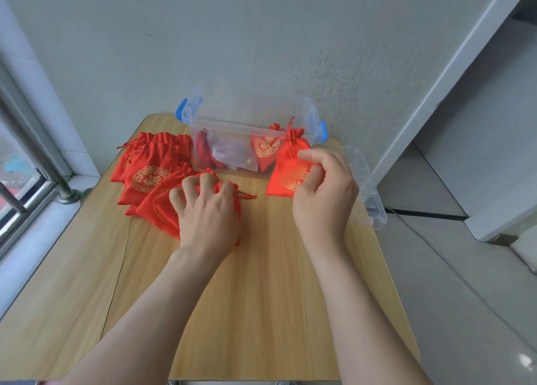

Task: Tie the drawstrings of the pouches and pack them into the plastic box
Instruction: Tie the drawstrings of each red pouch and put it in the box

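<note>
Held pouch (286,168): glossy red fabric, flat rectangle, gold round emblem, gathered neck. The right hand (324,192) pinches its lower corner between thumb and curled fingers. Its long axis runs up and away from those fingertips, neck toward the box.

Near pouch (164,210): same fabric, lying flat. The left hand (207,210) claws its puckered neck with spread, curled fingers. The body runs back under the palm and thin cords trail right of the fingertips.

Stack (148,163): red pouches, fanned, left of the left fingers.

Box (247,128): clear rigid plastic, oblong, blue clips, beyond both sets of fingertips, red pouches inside.

Lid (367,190): clear, right of the right hand.

Table (261,283): pale wood-grain, rounded corners.
</note>
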### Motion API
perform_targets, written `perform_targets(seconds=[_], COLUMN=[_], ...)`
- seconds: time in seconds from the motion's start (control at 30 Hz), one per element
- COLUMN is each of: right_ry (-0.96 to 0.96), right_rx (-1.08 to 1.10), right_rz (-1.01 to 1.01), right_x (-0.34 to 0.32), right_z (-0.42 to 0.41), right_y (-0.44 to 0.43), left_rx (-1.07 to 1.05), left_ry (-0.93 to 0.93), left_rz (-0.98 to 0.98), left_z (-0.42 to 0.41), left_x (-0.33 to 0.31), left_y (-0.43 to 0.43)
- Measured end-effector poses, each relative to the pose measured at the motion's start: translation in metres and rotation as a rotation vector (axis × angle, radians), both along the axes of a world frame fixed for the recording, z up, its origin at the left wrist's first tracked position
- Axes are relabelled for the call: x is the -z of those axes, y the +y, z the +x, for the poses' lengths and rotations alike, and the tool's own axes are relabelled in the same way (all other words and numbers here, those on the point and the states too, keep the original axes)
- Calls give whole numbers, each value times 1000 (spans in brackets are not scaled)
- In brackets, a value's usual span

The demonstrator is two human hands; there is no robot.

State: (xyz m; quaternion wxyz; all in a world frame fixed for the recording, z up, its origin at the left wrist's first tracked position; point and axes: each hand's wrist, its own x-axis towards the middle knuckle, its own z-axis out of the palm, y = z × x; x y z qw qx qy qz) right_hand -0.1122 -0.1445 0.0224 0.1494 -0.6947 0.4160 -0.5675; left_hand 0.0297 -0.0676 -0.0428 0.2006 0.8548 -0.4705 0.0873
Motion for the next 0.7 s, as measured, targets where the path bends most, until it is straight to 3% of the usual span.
perform_targets(seconds=[0.3, 0.4, 0.53, 0.7], right_ry=[-193, -170, 9, 450], right_rx=[23, 39, 48, 166], right_rz=[28, 102, 127, 235], right_x=[-42, -46, -41, -33], right_z=[57, 73, 88, 88], right_y=[-54, -83, -106, -101], left_rx=[-222, -260, -259, -260], left_ry=[68, 99, 133, 146], left_rz=[-29, -8, 39, 24], left_z=[8, 11, 19, 25], left_x=[4, 3, 3, 2], left_y=[-7, -5, -2, 1])
